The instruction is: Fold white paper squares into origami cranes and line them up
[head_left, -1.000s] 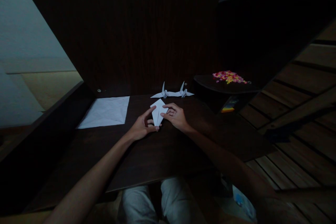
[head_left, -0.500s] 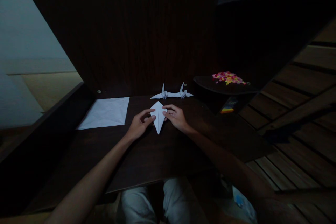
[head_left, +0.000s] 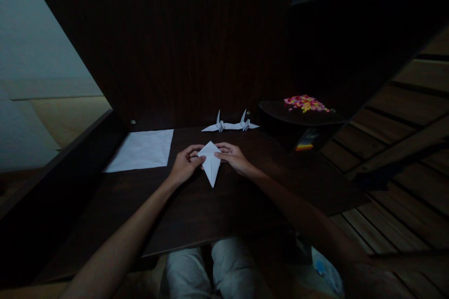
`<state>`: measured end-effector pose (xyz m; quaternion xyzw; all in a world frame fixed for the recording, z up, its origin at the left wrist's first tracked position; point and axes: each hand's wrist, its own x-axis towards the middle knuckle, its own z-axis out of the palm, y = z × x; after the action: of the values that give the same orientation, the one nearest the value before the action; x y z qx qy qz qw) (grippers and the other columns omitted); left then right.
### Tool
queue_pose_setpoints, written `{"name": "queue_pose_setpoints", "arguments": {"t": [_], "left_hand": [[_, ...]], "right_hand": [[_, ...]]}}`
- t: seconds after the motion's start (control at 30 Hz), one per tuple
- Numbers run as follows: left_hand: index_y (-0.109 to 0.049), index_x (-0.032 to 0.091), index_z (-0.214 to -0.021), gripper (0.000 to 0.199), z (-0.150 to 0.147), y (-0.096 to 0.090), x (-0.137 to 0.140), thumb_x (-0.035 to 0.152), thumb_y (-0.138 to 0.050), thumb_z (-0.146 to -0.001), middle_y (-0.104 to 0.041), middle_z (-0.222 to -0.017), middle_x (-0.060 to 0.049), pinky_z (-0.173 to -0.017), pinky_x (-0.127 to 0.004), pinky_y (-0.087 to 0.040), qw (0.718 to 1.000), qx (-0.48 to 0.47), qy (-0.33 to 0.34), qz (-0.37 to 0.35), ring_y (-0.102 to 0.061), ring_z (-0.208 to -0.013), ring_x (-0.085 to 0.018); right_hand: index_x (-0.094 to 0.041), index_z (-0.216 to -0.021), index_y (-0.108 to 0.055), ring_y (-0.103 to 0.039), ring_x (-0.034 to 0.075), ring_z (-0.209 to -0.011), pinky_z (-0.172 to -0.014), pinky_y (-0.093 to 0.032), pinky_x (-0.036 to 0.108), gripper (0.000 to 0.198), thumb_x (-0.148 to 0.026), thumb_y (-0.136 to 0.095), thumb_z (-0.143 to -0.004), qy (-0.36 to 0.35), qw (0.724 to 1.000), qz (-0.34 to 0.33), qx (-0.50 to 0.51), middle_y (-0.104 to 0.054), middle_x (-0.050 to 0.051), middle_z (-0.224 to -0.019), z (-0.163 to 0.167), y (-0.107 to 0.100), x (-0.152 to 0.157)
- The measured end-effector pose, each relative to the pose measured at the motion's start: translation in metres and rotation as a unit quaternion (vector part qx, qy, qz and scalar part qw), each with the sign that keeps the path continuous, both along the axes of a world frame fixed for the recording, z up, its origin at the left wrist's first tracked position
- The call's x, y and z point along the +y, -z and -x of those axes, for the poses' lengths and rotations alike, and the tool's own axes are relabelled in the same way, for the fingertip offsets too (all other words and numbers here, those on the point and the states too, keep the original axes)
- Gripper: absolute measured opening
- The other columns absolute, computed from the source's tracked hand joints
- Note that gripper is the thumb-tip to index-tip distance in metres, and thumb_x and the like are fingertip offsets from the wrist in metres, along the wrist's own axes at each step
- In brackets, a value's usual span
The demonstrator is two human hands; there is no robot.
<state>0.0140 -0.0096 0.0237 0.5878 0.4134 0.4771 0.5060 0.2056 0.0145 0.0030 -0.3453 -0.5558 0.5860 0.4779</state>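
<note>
A white sheet folded into a kite-shaped origami piece [head_left: 211,164] is held between my two hands over the dark desk, its long point toward me. My left hand [head_left: 185,163] pinches its left edge, thumb on the front and fingers behind. On the opposite edge, my right hand [head_left: 233,156] grips it the same way. The fingertips behind the paper are hidden. Just beyond it, two white paper cranes [head_left: 220,126] stand side by side against the back panel. A creased white sheet of paper [head_left: 142,150] lies flat to the left.
A low dark shelf [head_left: 277,111] at the right bears a pile of small pink, red and yellow pieces [head_left: 306,103]. Under it sits a small item with a yellow stripe [head_left: 304,147]. A dark side board [head_left: 59,163] bounds the desk at left.
The folded paper has come slightly nearer to me and looks tilted differently. Both thumbs now lie on its front near the side corners, with more fingers tucked behind.
</note>
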Motion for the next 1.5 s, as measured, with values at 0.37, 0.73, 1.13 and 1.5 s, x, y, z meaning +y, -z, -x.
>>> {"name": "queue_pose_setpoints", "arguments": {"t": [0.37,0.73,1.13,1.5], "left_hand": [[-0.067,0.015,-0.083,0.025,0.0017,0.0047,0.0046,0.034,-0.070,-0.066,-0.068,-0.076,-0.003,-0.064,-0.028,-0.048,0.998,0.032,-0.045,-0.041,-0.062,-0.070,-0.018],[-0.070,0.015,-0.080,0.023,0.0003,0.0040,0.0036,0.031,-0.069,-0.064,-0.071,-0.079,-0.005,-0.067,-0.029,-0.049,0.996,0.044,-0.071,-0.039,-0.064,-0.074,-0.019],[-0.065,0.016,-0.094,0.039,-0.0007,-0.0029,-0.0037,0.035,-0.076,-0.062,-0.067,-0.069,0.000,-0.060,-0.026,-0.047,0.999,-0.010,-0.022,0.037,-0.061,-0.064,-0.016],[-0.071,0.013,-0.092,0.043,-0.0010,0.0008,-0.0020,0.044,-0.076,-0.063,-0.072,-0.081,-0.009,-0.064,-0.031,-0.051,0.997,-0.049,-0.006,0.064,-0.066,-0.075,-0.022]], "right_hand": [[-0.013,-0.098,-0.068,-0.061,0.013,-0.051,-0.039,-0.050,0.021,0.031,-0.029,-0.068,-0.071,-0.078,0.997,0.022,0.007,-0.066,0.002,-0.065,-0.0009,-0.0061,-0.0044],[-0.013,-0.085,-0.070,-0.061,0.012,-0.051,-0.044,-0.051,0.023,0.033,-0.042,-0.073,-0.070,-0.042,0.999,-0.006,-0.004,-0.067,0.004,-0.067,0.0018,-0.0061,-0.0054],[-0.015,-0.091,-0.067,-0.060,0.010,-0.057,-0.046,-0.048,0.020,0.037,-0.029,-0.080,-0.059,0.004,0.999,-0.050,-0.019,-0.067,0.002,-0.078,0.0030,-0.0077,-0.0089],[-0.016,-0.090,-0.067,-0.056,0.010,-0.055,-0.045,-0.047,0.021,0.028,-0.034,-0.071,-0.069,0.018,0.996,-0.082,-0.017,-0.063,0.001,-0.071,0.0007,-0.0095,-0.0073]]}}
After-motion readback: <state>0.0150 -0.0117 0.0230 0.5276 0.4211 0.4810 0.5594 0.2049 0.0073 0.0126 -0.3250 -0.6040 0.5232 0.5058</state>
